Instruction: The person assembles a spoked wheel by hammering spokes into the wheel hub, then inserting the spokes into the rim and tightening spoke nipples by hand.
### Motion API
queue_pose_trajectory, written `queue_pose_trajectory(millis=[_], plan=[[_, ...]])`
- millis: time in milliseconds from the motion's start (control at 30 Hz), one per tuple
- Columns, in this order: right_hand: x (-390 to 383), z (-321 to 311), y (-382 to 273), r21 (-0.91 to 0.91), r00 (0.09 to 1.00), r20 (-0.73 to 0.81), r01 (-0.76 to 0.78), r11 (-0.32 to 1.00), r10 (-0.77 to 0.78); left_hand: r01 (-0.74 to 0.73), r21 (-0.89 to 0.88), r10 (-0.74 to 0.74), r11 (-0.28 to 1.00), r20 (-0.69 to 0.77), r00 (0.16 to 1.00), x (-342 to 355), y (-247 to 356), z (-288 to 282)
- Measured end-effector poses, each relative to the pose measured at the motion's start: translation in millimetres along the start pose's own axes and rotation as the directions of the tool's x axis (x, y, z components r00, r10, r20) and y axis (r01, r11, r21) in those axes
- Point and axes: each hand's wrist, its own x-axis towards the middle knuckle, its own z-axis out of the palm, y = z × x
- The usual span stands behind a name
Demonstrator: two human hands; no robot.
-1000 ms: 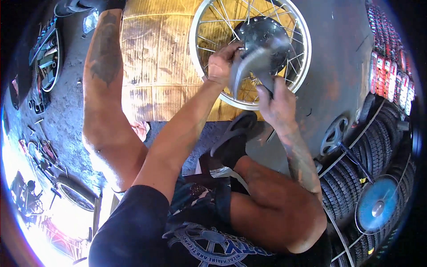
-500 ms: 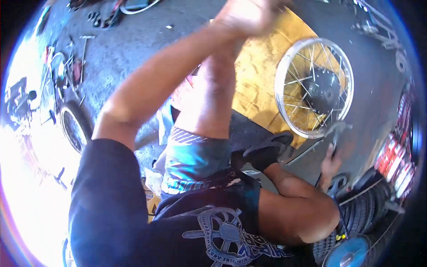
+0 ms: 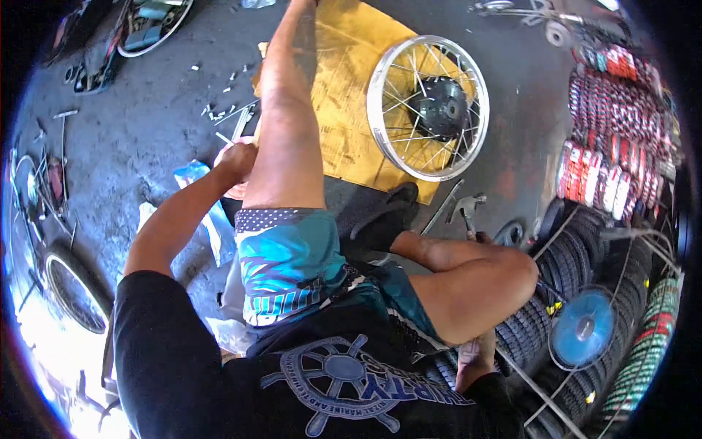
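The left hand, curled just beyond the left edge of the flat yellow-brown cardboard sheet, is beside the stretched-out left leg. Thin, straight silver metal rods lie right by its knuckles; its fingers look bent inward, but I cannot tell whether they pinch a rod. Small silver metal pieces are scattered on the dark grey floor near that same edge

The round silver wheel rim with thin metal spokes and a black hub lies flat across the cardboard's right edge, partly over the floor, above the lower right corner. A narrow silver metal bar lies on the floor just off that corner. Near it is a claw hammer with a grey metal head, its dark handle running toward the bent right knee. The right hand is almost wholly hidden behind that leg, so I cannot tell how its fingers stand
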Motion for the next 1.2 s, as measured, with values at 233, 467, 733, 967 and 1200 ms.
queue_pose_trajectory(millis=[233, 467, 733, 967, 1200], plan=[[-23, -7, -15, -0.097, 0.998, 0.058, 0.034, 0.995, -0.029, 0.176, 0.008, -0.174, 0.984, -0.122, 0.977, -56, -16, -34], [6, -23, -68, 0.152, 0.979, 0.183, 0.068, 0.986, -0.096, -0.413, -0.641, -0.272, 0.647, -0.700, 0.660, -77, 24, -297], [73, -48, -157, 0.574, 0.958, 0.147, 0.120, 0.810, -0.247, -0.403, -0.736, -0.101, 0.544, -0.534, 0.839, 239, 232, -270], [103, -35, -182, 0.585, 0.947, 0.158, 0.140, 0.799, -0.281, -0.359, -0.743, -0.398, 0.565, -0.626, 0.670, 311, 230, -203], [126, -23, -201, 0.648, 0.917, 0.214, 0.125, 0.751, -0.338, -0.370, -0.598, -0.267, 0.711, -0.716, 0.645, 321, 242, -179]])
